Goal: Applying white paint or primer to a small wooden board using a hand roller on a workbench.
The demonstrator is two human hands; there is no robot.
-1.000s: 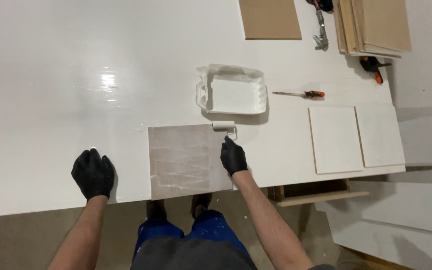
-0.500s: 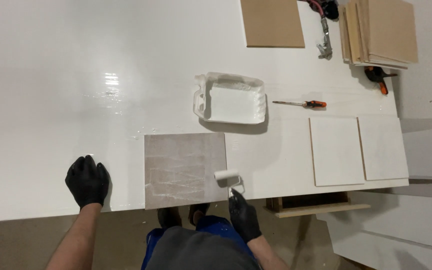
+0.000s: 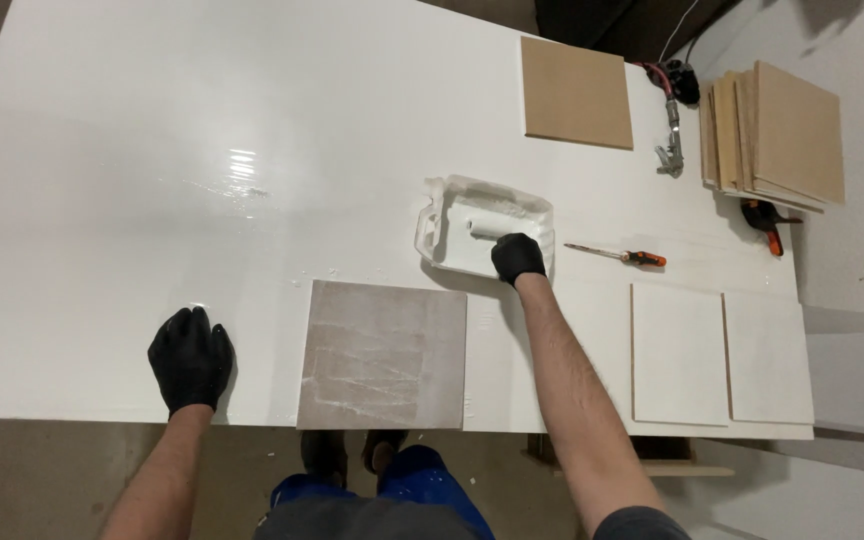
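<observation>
Reaching forward, my right hand (image 3: pixel 518 257) is clenched around the handle of a roller (image 3: pixel 490 228), black glove wrapped tight, and the white roller head lies just beyond my knuckles, down inside the tray (image 3: pixel 430 232). The tray is white, sitting on the white table (image 3: pixel 152 150) straight ahead of me, and the roller rests across its middle — touching the tray floor as far as I can tell.

My left hand (image 3: pixel 190 357) lies flat on the table near the front edge, fingers spread, grasping nothing. Between my two arms, just beside my right forearm, lies a square panel (image 3: pixel 383 354), grey-brown with pale streaks across it, its near edge close to the table's edge.

Right of the tray lies a screwdriver (image 3: pixel 617 255) with an orange handle, near my right hand but not touching it. Closer to me on the right are two white panels (image 3: pixel 720 353) side by side. Farther off — a bare brown board (image 3: pixel 577 92), and a stack of boards (image 3: pixel 774 135) at the far right corner.
</observation>
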